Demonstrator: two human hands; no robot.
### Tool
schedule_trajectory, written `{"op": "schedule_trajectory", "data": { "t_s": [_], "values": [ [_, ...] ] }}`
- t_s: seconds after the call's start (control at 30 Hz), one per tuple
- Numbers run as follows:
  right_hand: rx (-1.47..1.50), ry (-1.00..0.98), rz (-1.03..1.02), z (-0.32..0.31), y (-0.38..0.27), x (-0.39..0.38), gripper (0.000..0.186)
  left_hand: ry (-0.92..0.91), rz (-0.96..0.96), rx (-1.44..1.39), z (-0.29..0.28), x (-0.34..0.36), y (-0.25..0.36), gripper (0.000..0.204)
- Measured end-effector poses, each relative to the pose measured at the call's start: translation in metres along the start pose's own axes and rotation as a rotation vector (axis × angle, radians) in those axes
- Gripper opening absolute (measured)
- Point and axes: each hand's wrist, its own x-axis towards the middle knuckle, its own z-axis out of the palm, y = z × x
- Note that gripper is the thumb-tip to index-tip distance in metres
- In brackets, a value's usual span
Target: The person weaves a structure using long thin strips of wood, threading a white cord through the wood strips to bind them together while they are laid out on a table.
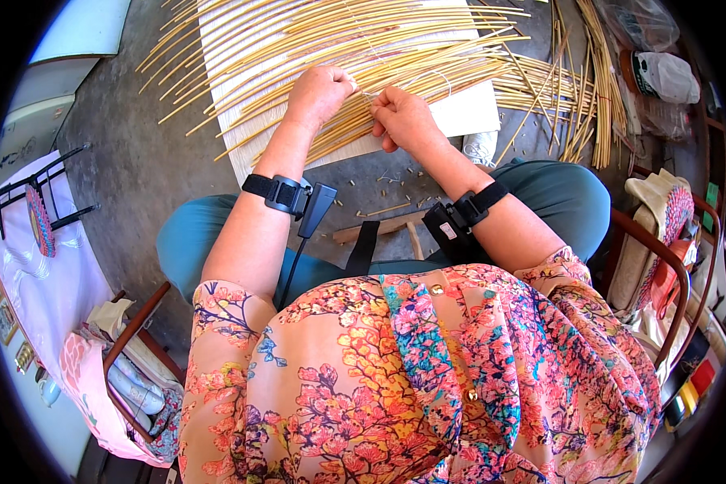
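Observation:
Many thin yellow reed stalks (298,52) lie side by side in a loose mat, with a thin white string (369,94) crossing them. My left hand (321,97) is closed over the near stalks, its thumb and forefinger pinching the string. Just to the right, my right hand (407,119) also pinches the string, fingers curled. A short stretch of string spans the small gap between my hands. The fingertips partly hide how the string wraps the stalks there. Under the mat is a pale board (468,113).
More loose stalks (601,89) lie in a bundle at the right. Small cut pieces litter the grey floor (363,189) near a wooden piece (379,228). Chairs with cushions (649,234) stand at right and lower left. A black-framed stool (44,194) is at left.

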Motion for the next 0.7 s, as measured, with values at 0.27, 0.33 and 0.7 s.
{"op": "schedule_trajectory", "data": {
  "t_s": [0.27,0.33,0.7],
  "values": [
    [0.029,0.015,0.011,0.0025,0.0026,0.0049,0.010,-0.031,-0.047,-0.013,-0.0005,0.0043,-0.0048,0.018],
    [0.037,0.016,0.016,0.0029,0.0039,0.0057,0.010,-0.038,-0.060,-0.008,-0.0012,0.0039,-0.0027,0.018],
    [0.045,0.016,0.032,0.0029,0.0010,0.0042,0.010,-0.001,-0.013,-0.044,-0.0004,0.0030,-0.0032,0.012]
  ]
}}
